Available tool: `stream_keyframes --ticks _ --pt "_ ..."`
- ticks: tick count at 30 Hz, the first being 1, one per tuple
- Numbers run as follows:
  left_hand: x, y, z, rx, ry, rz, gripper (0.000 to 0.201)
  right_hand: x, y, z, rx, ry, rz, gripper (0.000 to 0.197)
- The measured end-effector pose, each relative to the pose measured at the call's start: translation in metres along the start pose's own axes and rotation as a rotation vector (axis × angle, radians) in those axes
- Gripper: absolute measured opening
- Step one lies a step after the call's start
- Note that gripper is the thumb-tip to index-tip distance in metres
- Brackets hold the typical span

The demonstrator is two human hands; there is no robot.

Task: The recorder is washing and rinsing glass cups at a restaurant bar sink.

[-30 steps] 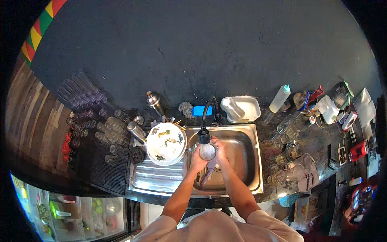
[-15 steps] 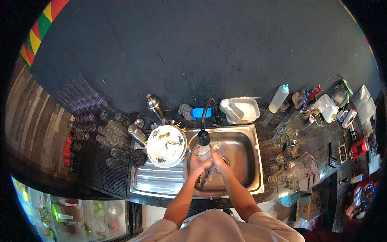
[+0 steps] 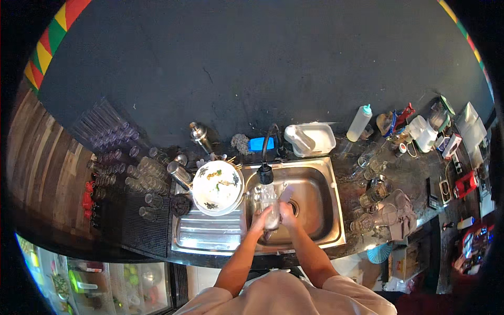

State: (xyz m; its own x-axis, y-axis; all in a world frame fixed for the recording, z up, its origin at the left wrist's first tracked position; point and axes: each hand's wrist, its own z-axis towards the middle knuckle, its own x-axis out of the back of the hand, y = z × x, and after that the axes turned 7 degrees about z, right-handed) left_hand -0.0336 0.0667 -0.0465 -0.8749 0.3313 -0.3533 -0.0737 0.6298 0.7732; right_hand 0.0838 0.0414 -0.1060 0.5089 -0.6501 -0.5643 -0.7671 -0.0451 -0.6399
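Over the steel sink (image 3: 320, 231), a clear drinking glass (image 3: 270, 211) is tilted with its mouth toward the black faucet head (image 3: 265, 175). Water appears to run onto it. My left hand (image 3: 260, 219) wraps round the glass from the left, and my right hand (image 3: 286, 215) closes against its right side. My right fingers are partly hidden. A flat purple-grey piece (image 3: 287, 193) shows just beyond my right hand; what it is, and whether that hand touches it, I cannot tell.
Stacked white bowls (image 3: 218, 186) with food scraps stand on the drainboard (image 3: 207, 233). Glasses (image 3: 149, 176) crowd the left counter. Behind the sink are a blue sponge (image 3: 261, 144) and a white tub (image 3: 323, 139). More glasses (image 3: 374, 194) and a grey cloth (image 3: 401, 212) lie at right.
The glass has tipped and come slightly nearer to me, so more of its side shows. Both hands have shifted with it, the right one a little nearer too.
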Motion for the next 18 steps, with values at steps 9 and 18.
stream_keyframes --ticks 9,18 --pt "-0.015 -0.007 0.019 0.334 -0.057 -0.081 0.053 0.023 -0.044 -0.012 -0.428 0.066 -0.043 0.014" --pt "-0.008 0.008 0.007 0.268 -0.047 -0.117 0.064 -0.011 -0.059 -0.037 -0.239 0.031 -0.016 0.03"
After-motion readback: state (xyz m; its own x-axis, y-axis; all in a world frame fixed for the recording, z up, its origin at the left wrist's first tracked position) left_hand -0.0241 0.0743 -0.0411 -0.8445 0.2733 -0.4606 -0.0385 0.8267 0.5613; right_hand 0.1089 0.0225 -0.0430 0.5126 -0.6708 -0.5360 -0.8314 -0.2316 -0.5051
